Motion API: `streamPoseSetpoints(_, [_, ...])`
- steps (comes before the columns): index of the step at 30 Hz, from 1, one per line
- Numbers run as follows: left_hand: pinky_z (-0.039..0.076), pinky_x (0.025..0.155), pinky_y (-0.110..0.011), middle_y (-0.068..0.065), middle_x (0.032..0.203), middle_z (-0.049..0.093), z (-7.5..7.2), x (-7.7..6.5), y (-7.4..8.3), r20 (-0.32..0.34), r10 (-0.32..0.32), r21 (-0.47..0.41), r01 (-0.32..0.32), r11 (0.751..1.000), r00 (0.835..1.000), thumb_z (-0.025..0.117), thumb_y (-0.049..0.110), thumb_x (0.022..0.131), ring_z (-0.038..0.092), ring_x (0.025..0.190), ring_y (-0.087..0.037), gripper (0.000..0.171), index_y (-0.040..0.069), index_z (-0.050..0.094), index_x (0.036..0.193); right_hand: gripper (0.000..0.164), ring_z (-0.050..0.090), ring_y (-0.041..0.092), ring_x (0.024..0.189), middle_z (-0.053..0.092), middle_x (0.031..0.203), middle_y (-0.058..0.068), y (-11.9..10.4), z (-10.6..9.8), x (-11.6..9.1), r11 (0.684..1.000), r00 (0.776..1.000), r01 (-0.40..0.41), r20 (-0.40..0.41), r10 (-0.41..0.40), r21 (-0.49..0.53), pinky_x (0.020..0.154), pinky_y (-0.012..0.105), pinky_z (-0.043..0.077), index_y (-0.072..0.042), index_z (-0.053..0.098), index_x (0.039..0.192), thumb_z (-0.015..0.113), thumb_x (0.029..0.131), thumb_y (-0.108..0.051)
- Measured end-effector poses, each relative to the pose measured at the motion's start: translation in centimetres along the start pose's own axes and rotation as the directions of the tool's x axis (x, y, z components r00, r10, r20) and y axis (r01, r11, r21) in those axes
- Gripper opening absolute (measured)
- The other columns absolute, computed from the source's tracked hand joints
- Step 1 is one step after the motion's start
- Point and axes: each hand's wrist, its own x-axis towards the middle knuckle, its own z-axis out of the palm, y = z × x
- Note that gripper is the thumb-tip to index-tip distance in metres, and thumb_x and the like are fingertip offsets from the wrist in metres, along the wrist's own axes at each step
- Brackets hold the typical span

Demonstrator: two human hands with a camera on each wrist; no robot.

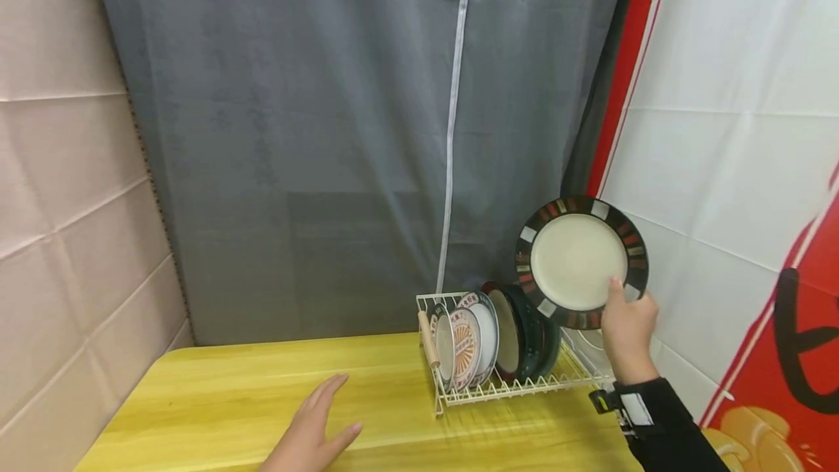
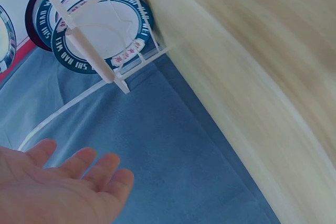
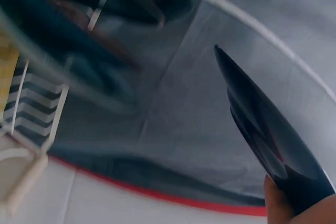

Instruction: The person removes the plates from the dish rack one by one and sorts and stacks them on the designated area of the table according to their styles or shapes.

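My right hand [image 1: 629, 330] pinches the lower right rim of a dark-rimmed plate [image 1: 578, 259] with a cream middle, held up above the right part of a wire dish rack [image 1: 505, 393]. From the side, the right wrist view shows this plate's dark underside [image 3: 268, 135]. Several patterned plates [image 1: 466, 348] and dark bowl-like dishes [image 1: 524, 337] stand on edge in the rack. Over the table, left of the rack, my left hand [image 1: 311, 425] holds nothing, its fingers extended. In the left wrist view that hand [image 2: 68, 187] is apart from the rack's wooden handle [image 2: 90, 55].
The rack stands on a yellow wood-grain table [image 1: 262, 399], near its back edge. A grey curtain [image 1: 295, 166] hangs behind. White and red printed cloth [image 1: 734, 166] covers the right side, close to the held plate; pale cloth [image 1: 72, 188] covers the left.
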Motion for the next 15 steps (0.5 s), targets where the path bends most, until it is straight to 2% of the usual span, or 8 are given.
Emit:
streamPoseSetpoints(5, [0.048, 0.120, -0.081, -0.030, 0.174, 0.048, 0.2, 1.0, 1.5, 0.024, -0.003, -0.047, 0.004, 0.999, 1.000, 0.083, 0.045, 0.103, 0.050, 0.155, -0.059, 0.087, 0.003, 0.046, 0.170, 0.060, 0.045, 0.040, 0.164, 0.049, 0.175, 0.025, 0.2, 1.3, -1.7, 0.992, 0.998, -0.035, 0.054, 0.029, 0.119, 0.140, 0.051, 0.039, 0.001, 0.043, 0.173, 0.044, 0.122, -0.032])
streamPoseSetpoints(7, [0.047, 0.122, -0.081, -0.029, 0.175, 0.046, 0.2, 1.3, 1.9, 0.025, -0.003, -0.061, 0.005, 0.998, 1.000, 0.082, 0.046, 0.104, 0.049, 0.157, -0.059, 0.088, 0.003, 0.044, 0.171, 0.060, 0.044, 0.040, 0.165, 0.048, 0.176, 0.025, 0.2, 1.8, -2.5, 0.992, 0.996, -0.041, 0.082, 0.031, 0.122, 0.140, 0.053, 0.038, -0.001, 0.041, 0.174, 0.045, 0.122, -0.031])
streamPoseSetpoints(9, [0.045, 0.124, -0.081, -0.029, 0.176, 0.045, 0.4, 1.5, 2.3, 0.019, -0.004, -0.074, 0.006, 0.997, 1.000, 0.081, 0.047, 0.105, 0.047, 0.158, -0.059, 0.089, 0.003, 0.042, 0.172, 0.060, 0.045, 0.040, 0.165, 0.048, 0.176, 0.025, 0.3, 2.2, -3.3, 0.994, 0.993, -0.036, 0.115, 0.024, 0.101, 0.139, 0.046, 0.041, -0.002, 0.041, 0.174, 0.045, 0.122, -0.032])
streamPoseSetpoints(11, [0.044, 0.124, -0.082, -0.030, 0.177, 0.043, 0.6, 1.6, 2.5, 0.016, 0.000, -0.099, 0.001, 0.995, 1.000, 0.080, 0.047, 0.106, 0.045, 0.159, -0.061, 0.090, 0.003, 0.040, 0.173, 0.060, 0.046, 0.040, 0.165, 0.048, 0.176, 0.026, 0.6, 2.7, -4.1, 0.995, 0.988, -0.042, 0.150, 0.028, 0.090, 0.133, 0.028, 0.045, -0.001, 0.041, 0.174, 0.045, 0.122, -0.032])
streamPoseSetpoints(13, [0.043, 0.124, -0.083, -0.031, 0.178, 0.041, 0.8, 1.7, 2.8, 0.015, 0.003, -0.134, -0.001, 0.991, 1.000, 0.080, 0.046, 0.106, 0.043, 0.160, -0.062, 0.091, 0.002, 0.038, 0.174, 0.061, 0.048, 0.039, 0.163, 0.050, 0.173, 0.029, 0.9, 3.0, -4.8, 0.996, 0.984, -0.048, 0.173, 0.033, 0.080, 0.118, 0.011, 0.048, 0.001, 0.043, 0.172, 0.046, 0.122, -0.032])
streamPoseSetpoints(15, [0.044, 0.122, -0.084, -0.032, 0.178, 0.040, 1.1, 1.9, 3.0, 0.017, 0.003, -0.161, 0.000, 0.987, 1.000, 0.079, 0.045, 0.106, 0.045, 0.158, -0.062, 0.091, 0.002, 0.037, 0.174, 0.060, 0.052, 0.036, 0.157, 0.053, 0.170, 0.031, 1.3, 3.5, -5.6, 0.995, 0.980, -0.064, 0.192, 0.048, 0.077, 0.102, 0.002, 0.046, 0.005, 0.046, 0.170, 0.047, 0.122, -0.032])
